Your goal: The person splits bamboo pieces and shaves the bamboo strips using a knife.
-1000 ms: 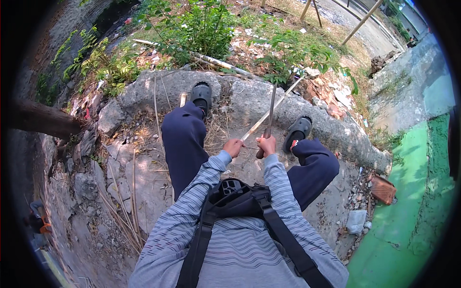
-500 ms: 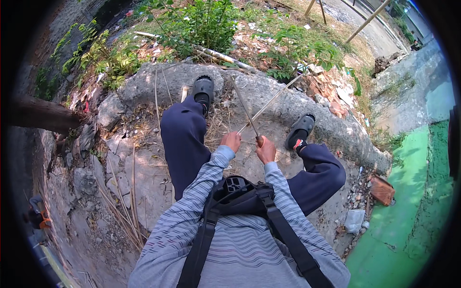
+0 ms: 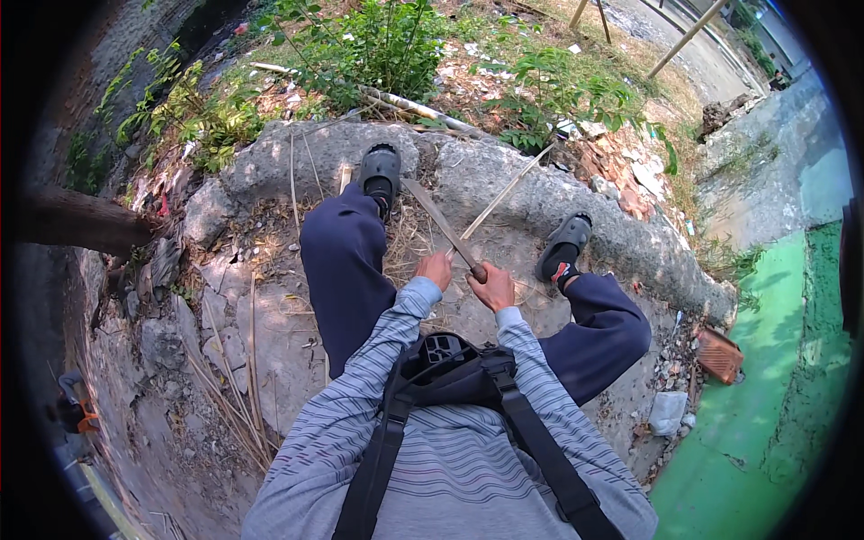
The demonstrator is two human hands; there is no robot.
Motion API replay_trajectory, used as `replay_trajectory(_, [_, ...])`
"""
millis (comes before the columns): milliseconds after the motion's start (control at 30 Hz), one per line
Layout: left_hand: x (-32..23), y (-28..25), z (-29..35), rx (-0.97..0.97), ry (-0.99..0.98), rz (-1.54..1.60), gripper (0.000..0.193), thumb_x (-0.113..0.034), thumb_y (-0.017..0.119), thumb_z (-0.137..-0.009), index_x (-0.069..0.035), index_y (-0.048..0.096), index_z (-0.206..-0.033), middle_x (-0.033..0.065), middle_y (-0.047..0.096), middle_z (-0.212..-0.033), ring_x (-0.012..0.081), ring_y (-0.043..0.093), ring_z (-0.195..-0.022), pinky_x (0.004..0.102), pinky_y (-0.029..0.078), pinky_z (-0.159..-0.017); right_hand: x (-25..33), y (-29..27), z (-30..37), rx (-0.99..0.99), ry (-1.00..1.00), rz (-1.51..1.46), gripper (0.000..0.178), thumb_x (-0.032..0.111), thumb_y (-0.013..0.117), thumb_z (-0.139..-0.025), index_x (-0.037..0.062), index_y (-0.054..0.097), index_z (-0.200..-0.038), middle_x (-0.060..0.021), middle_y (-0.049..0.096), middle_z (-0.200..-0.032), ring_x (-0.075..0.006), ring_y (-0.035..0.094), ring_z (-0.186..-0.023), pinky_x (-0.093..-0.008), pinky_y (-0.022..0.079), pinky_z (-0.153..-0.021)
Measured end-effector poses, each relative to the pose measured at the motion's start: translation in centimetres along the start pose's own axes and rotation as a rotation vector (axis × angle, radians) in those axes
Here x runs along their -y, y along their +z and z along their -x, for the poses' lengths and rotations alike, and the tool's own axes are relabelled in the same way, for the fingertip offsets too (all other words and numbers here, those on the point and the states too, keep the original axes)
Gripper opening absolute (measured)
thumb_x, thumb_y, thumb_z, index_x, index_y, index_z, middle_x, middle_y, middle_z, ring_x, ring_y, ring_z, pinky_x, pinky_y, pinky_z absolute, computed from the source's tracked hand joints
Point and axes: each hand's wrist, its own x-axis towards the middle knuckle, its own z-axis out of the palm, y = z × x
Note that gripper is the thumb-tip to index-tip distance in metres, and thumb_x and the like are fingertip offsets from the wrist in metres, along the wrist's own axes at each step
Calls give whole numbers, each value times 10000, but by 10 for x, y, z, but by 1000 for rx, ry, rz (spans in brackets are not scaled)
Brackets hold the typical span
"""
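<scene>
Between my spread knees, my right hand (image 3: 494,288) is closed around the wooden handle of a long machete (image 3: 436,219). Its blade slants up and to the left, with the tip near my left shoe. A thin pale strip (image 3: 509,192), which looks like split bamboo, runs from my left hand (image 3: 436,270) up and right to the concrete kerb. My left fingers pinch its near end. Blade and strip cross just in front of my left hand; whether the edge touches the strip I cannot make out.
Long thin strips (image 3: 253,360) lie on the cracked ground to my left. A rough concrete kerb (image 3: 486,175) curves ahead under my shoes, with plants (image 3: 387,49) and litter beyond. At right are a reddish-brown crate-like object (image 3: 718,355), a clear plastic container (image 3: 667,413) and green-painted ground.
The machete's tip has swung left and nearer, and its flat side shows more. My right hand has shifted slightly left. The strip's far end has moved a little left.
</scene>
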Motion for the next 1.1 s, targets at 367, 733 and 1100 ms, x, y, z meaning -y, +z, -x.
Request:
replay_trajectory(367, [-1, 0, 2, -36, -24, 1, 356, -309, 503, -1036, -32, 715, -969, 259, 729, -976, 482, 687, -955, 586, 525, -873, 1, -1, 0, 9, 23, 91, 316, 397, 764, -809, 113, 725, -940, -203, 722, -825, -446, 706, -831, -534, 555, -740])
replay_trajectory(733, [-22, -12, 15, 12, 7, -121, 339, -310, 508, -1041, -26, 690, -1011, 277, 727, -936, 480, 706, -904, 595, 545, -842, -15, -1, -17, 8, 55, 116, 209, 309, 686, -791, 135, 750, -886, -201, 727, -857, -442, 703, -855, -532, 553, -757])
replay_trajectory(1100, [-23, -15, 14, 40, -41, -43, 355, -310, 498, -1047, -26, 702, -990, 260, 730, -977, 478, 691, -966, 582, 527, -882, -20, 9, -12, 76, 64, 9, 242, 326, 667, -807, 118, 756, -891, -207, 733, -860, -457, 702, -850, -542, 551, -764])
